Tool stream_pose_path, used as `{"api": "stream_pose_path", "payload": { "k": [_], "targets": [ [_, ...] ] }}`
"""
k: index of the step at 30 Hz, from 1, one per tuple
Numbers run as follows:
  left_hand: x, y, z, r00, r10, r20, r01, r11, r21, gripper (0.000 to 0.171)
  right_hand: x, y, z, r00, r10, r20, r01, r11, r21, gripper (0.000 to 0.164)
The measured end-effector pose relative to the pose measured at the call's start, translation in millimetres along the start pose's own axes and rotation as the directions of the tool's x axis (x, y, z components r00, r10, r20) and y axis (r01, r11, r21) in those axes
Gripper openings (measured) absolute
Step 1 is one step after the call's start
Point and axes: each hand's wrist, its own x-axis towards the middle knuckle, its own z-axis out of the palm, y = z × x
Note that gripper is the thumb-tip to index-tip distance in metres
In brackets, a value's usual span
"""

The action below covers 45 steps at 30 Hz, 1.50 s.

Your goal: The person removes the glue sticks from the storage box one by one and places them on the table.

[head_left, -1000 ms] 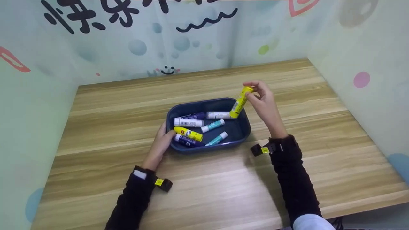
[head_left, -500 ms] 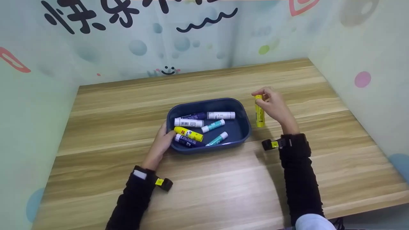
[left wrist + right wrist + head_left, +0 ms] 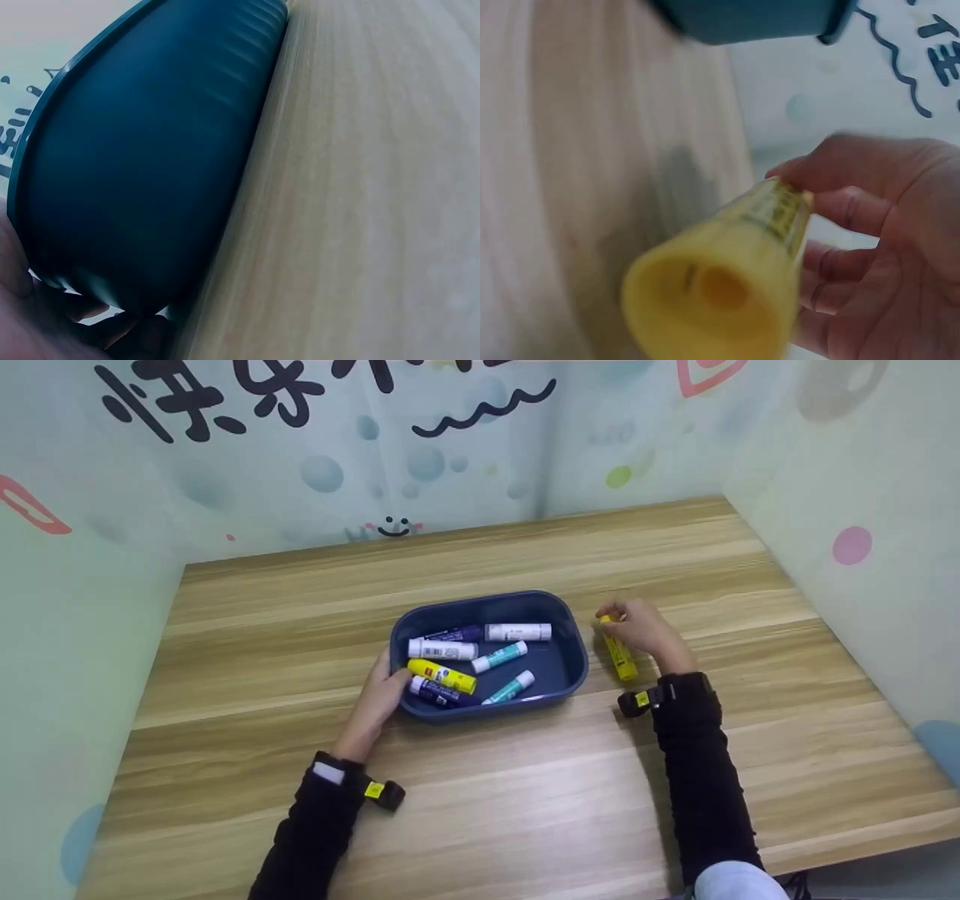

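Observation:
My right hand (image 3: 643, 631) pinches a yellow glue stick (image 3: 619, 651) by its far end, just right of the bin and low over the table. In the right wrist view the hollow base of that glue stick (image 3: 712, 300) faces the camera. My left hand (image 3: 381, 697) grips the left end of a dark blue plastic bin (image 3: 489, 712), thumb over the rim and fingers on the outside wall. Inside lie another yellow glue stick (image 3: 442, 675), white ones (image 3: 517, 632), dark purple ones (image 3: 442, 691) and small teal-and-white ones (image 3: 501, 657).
The bin stands mid-table on a wood-grain tabletop (image 3: 495, 810). Printed walls (image 3: 480, 480) close off the back and both sides. The table's front edge shows at the lower right.
My right hand has carried the yellow glue stick out of the bin, rightward and down to the table beside it. The left hand and the bin have stayed put.

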Motion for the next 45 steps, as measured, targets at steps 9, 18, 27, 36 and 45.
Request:
{"api": "stream_pose_path", "payload": {
  "k": [9, 18, 27, 36, 45],
  "targets": [
    [0.5, -0.5, -0.4, 1.000, 0.013, -0.011, -0.012, 1.000, 0.006, 0.061, 1.5, -1.2, 3.6, 0.997, 0.067, 0.038, -0.066, 0.997, -0.028, 0.030],
    [1.3, 1.0, 0.3, 1.000, 0.021, -0.020, -0.020, 0.999, 0.034, 0.062, 0.0, -6.5, -0.6, 0.997, 0.068, 0.040, -0.066, 0.996, -0.056, 0.038],
    [2.3, 0.7, 1.1, 1.000, 0.014, -0.028, -0.013, 1.000, 0.024, 0.061, -8.2, -16.5, -10.1, 0.997, 0.073, 0.001, -0.073, 0.996, -0.053, 0.048],
    [1.3, 1.3, 1.1, 1.000, 0.014, -0.027, -0.013, 1.000, 0.028, 0.061, -16.7, -44.2, -12.9, 0.995, -0.027, -0.092, 0.021, 0.998, -0.065, 0.043],
    [-0.3, 0.6, 0.7, 1.000, 0.004, -0.015, -0.003, 1.000, 0.029, 0.061, -29.2, -81.8, -1.2, 0.972, -0.185, -0.144, 0.184, 0.983, -0.024, 0.034]
  ]
}}
